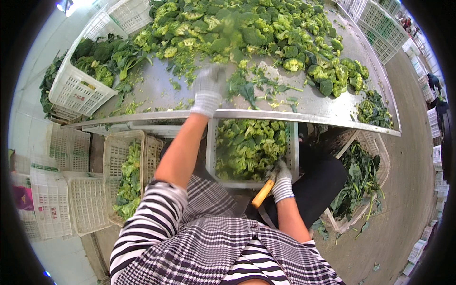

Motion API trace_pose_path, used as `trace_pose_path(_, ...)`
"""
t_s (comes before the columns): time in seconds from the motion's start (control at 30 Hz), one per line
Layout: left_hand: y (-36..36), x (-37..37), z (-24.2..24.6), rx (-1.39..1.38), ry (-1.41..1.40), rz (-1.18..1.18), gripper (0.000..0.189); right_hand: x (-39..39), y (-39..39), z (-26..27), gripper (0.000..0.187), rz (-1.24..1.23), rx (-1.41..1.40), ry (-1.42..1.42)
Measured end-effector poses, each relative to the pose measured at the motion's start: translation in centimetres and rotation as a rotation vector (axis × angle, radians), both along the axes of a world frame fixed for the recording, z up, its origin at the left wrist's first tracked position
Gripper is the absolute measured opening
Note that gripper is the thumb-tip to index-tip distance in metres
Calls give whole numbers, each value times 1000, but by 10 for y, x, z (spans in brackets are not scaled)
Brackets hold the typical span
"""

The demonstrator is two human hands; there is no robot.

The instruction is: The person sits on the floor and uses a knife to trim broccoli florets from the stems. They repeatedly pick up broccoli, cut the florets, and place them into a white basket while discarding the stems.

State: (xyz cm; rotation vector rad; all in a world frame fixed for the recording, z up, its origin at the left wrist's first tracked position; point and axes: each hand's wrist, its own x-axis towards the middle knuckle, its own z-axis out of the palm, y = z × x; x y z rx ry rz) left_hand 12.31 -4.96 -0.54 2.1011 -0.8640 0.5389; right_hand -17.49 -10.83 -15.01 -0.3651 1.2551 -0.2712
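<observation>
My left hand point(209, 82), in a pale knit glove, reaches over the near edge of the metal table point(153, 85). It is blurred, and its fingers cannot be made out. Leaf scraps lie around it, below a large pile of broccoli pieces point(245, 28). My right hand point(283, 177), gloved too, is closed around a knife with a yellow handle point(263, 194), at the near right corner of a white crate point(210, 156). Cut broccoli florets point(249, 146) fill much of that crate, which stands between my knees and partly under the table edge.
A tilted white crate point(80, 94) with broccoli sits at the table's left. On the floor, a crate of leaves and stems point(108, 160) stands left and a crate of dark leaves point(384, 153) right. Stacked crates point(381, 32) rise beyond the table.
</observation>
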Motion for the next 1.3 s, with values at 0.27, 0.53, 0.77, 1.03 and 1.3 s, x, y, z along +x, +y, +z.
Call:
trace_pose_path(0.27, -126, 102, -7, 784, 449, 237, 52, 13, 8, 2, 28, 134, -222, -201)
trace_pose_path(0.53, -7, 12, 0, -577, 1188, -737, 47, 25, -2, 76, 34, 359, -719, -222)
trace_pose_path(0.77, 55, -105, -9, -590, 1518, -816, 60, 44, 1, 136, 44, 321, -821, -587)
trace_pose_path(1.03, 82, -135, -18, -518, 1796, -781, 54, 34, 47, 143, 40, 635, -1333, -281)
trace_pose_path(1.3, 83, -163, -30, -986, 1779, -876, 49, 12, 70, 134, 56, 586, -1642, -131)
